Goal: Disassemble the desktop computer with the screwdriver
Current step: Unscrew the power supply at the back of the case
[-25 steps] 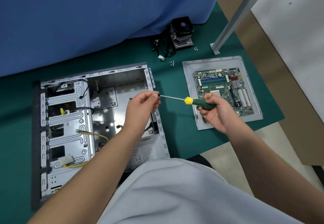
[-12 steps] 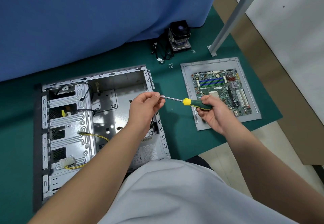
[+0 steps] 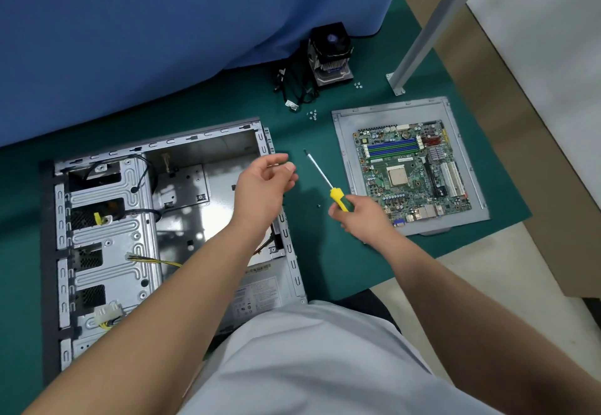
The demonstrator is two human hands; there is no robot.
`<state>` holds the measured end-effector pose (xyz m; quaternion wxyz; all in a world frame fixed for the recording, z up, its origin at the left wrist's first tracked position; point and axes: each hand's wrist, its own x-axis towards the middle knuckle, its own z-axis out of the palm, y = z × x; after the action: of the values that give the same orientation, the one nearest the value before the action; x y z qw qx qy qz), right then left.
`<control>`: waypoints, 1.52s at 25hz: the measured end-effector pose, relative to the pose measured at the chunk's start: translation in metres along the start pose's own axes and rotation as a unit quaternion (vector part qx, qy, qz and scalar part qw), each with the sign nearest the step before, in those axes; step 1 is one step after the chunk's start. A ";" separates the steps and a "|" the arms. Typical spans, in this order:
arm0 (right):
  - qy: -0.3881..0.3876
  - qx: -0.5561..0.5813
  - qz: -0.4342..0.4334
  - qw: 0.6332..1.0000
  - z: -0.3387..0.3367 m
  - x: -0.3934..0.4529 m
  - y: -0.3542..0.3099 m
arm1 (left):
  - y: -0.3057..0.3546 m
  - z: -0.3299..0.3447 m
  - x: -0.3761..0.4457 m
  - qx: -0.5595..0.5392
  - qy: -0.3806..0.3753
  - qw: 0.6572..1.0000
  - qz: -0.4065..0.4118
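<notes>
The open grey computer case [image 3: 182, 154] lies on its side on the green mat, with drive bays and yellow cables on its left. My left hand [image 3: 265, 183] hovers over the case's right wall, fingers loosely apart, and I see nothing in it. My right hand [image 3: 361, 216] grips the yellow and green handle of the screwdriver [image 3: 320, 175]. Its shaft points up and to the left, and the tip is free in the air. A small screw [image 3: 319, 205] lies on the mat between my hands.
The removed motherboard [image 3: 413, 170] rests on a grey side panel [image 3: 344, 141] to the right. A CPU cooler [image 3: 331, 53], black cables [image 3: 296, 89] and loose screws [image 3: 312, 114] sit at the back. A metal post [image 3: 432, 24] stands at the back right. A blue cloth [image 3: 162, 24] hangs behind.
My left hand let go of the screwdriver tip and opened. My right hand swung the screwdriver from lying sideways to pointing up-left. A small screw now lies on the mat.
</notes>
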<state>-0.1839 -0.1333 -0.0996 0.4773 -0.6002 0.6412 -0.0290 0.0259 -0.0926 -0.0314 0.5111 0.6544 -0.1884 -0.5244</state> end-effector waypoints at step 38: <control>-0.080 0.456 0.045 0.885 -0.024 -0.002 -0.074 | 0.015 0.014 0.011 0.263 -0.106 0.955 0.086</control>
<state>-0.1454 -0.1651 -0.0401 0.7488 -0.2869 0.5433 -0.2488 0.0221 -0.1132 -0.0230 0.3415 0.6876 -0.4284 -0.4764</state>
